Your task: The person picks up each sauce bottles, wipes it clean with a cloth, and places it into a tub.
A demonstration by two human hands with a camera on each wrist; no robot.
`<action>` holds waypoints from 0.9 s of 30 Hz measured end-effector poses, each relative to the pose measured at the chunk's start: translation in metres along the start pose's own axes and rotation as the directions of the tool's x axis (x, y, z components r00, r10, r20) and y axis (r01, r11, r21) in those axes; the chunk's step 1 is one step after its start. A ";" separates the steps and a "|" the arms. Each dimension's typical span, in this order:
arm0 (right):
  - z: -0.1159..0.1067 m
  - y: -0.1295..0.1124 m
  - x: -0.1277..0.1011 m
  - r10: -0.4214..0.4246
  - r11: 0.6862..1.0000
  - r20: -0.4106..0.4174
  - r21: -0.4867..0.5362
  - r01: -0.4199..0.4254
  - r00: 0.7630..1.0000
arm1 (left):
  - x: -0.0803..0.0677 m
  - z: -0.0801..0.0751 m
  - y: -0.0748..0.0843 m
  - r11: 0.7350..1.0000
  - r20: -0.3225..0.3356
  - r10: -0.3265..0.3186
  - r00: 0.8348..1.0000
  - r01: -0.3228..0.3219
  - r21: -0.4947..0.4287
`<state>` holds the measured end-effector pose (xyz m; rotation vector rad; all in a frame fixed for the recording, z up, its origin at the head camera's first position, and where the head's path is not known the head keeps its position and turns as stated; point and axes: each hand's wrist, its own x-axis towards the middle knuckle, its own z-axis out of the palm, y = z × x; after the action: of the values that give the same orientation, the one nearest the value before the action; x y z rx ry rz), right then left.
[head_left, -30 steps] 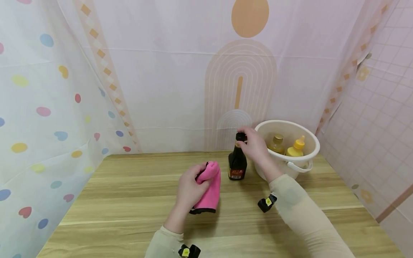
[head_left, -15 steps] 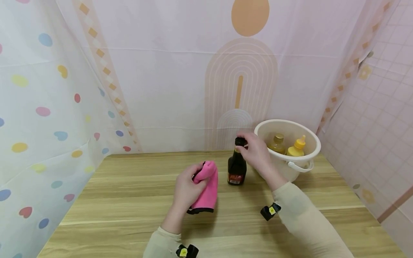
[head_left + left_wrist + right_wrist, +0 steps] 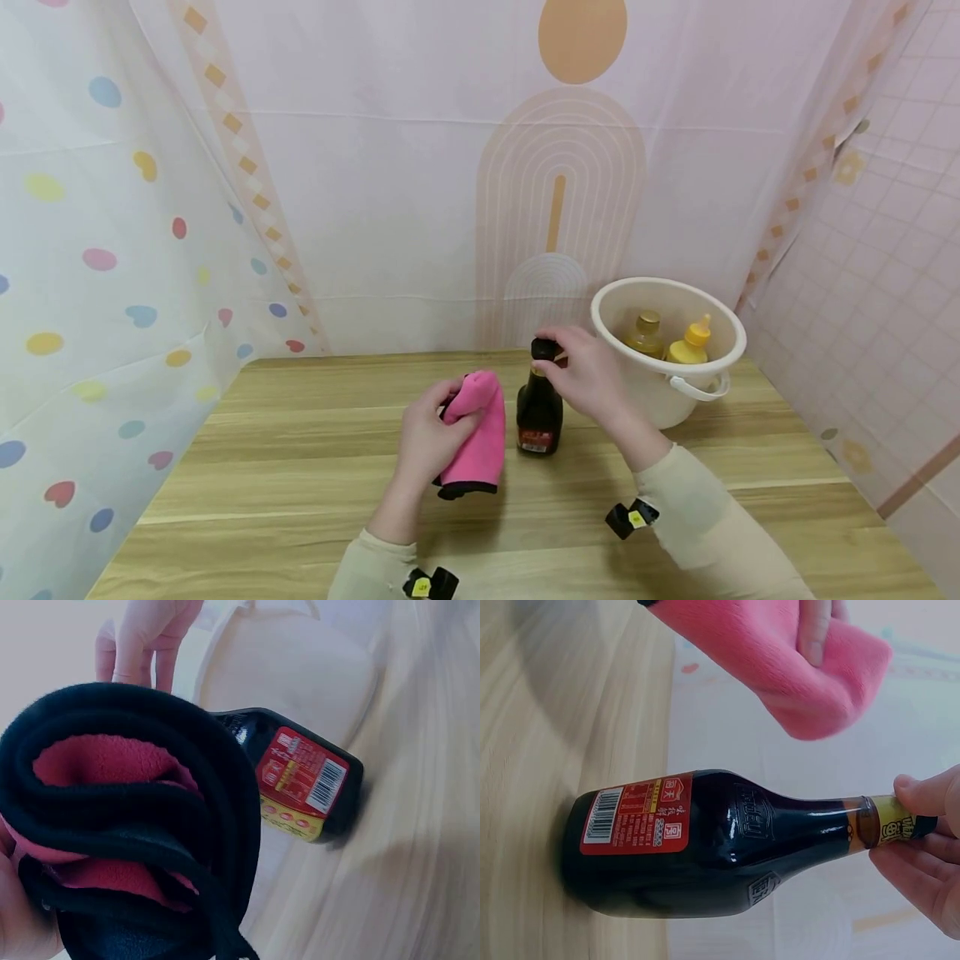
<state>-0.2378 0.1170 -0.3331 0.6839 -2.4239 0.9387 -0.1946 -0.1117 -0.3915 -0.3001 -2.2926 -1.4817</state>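
Observation:
My left hand [image 3: 431, 437] grips a folded pink cloth [image 3: 482, 433] with black edging. Its layered, black-bound folds fill much of the left wrist view. By its black cap and neck, my right hand [image 3: 588, 379] holds a dark sauce bottle [image 3: 538, 417] upright. A red label with a barcode shows low on the bottle [image 3: 727, 840] in the right wrist view. The bottle's base is at or just above the tabletop; I cannot tell which. Cloth and bottle are close side by side, with a small gap between them.
A white bucket [image 3: 645, 400] with a side handle stands at the right, behind my right forearm. Inside are a clear bottle with yellowish contents [image 3: 645, 335] and a yellow squeeze bottle [image 3: 690, 343]. Patterned curtains [image 3: 390, 208] border the wooden table [image 3: 300, 483].
My right hand has brought the sauce bottle nearer to me and slightly left, away from the bucket and closer to the cloth. The left hand with the cloth has shifted slightly left.

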 end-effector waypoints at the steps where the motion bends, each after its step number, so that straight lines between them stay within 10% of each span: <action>1: 0.001 -0.002 -0.001 -0.004 1.000 0.002 0.004 0.004 1.000 | 0.000 -0.001 0.001 1.000 0.002 -0.012 1.000 0.012 -0.014; 27: 0.014 -0.015 -0.016 -0.087 0.995 -0.006 0.042 0.087 0.996 | 0.004 -0.013 0.010 0.987 0.023 -0.069 0.997 0.072 -0.142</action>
<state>-0.2198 0.1019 -0.3445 0.7957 -2.3566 0.9571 -0.1916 -0.1195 -0.3772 -0.2754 -2.2366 -1.6889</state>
